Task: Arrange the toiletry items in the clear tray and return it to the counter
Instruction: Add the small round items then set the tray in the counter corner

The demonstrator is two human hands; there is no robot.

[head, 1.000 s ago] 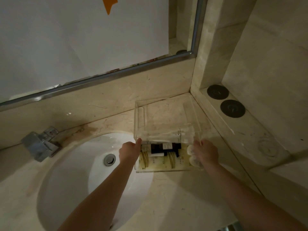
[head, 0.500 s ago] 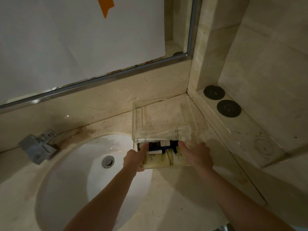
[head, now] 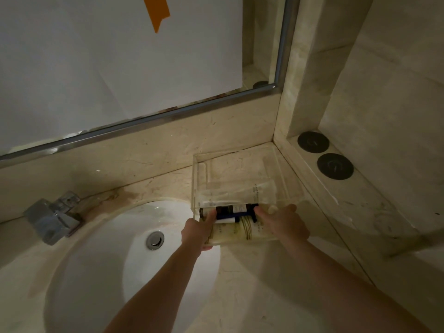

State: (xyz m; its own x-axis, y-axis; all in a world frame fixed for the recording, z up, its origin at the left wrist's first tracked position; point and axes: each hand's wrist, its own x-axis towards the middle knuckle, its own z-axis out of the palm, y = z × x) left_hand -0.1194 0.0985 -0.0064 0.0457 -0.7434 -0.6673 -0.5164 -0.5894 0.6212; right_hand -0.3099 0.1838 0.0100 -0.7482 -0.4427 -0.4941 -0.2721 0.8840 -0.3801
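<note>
Clear tray [head: 236,174] sits in the counter [head: 252,284] corner, right of the white sink [head: 115,255]. Both hands at its near end: left hand [head: 197,233] grips the near-left corner, thumb up on the wall; right hand [head: 282,223] holds the near-right edge. Toiletries bunched at the near end: dark bottle [head: 234,209], small white tube [head: 225,221], cream sachets [head: 236,233] under them. Far end bare. Faucet [head: 51,218] left of sink, drain [head: 155,240] shut. 2 black discs [head: 335,166] on the right ledge. Mirror [head: 96,56] covered with white sheet, orange tape [head: 157,12].
</note>
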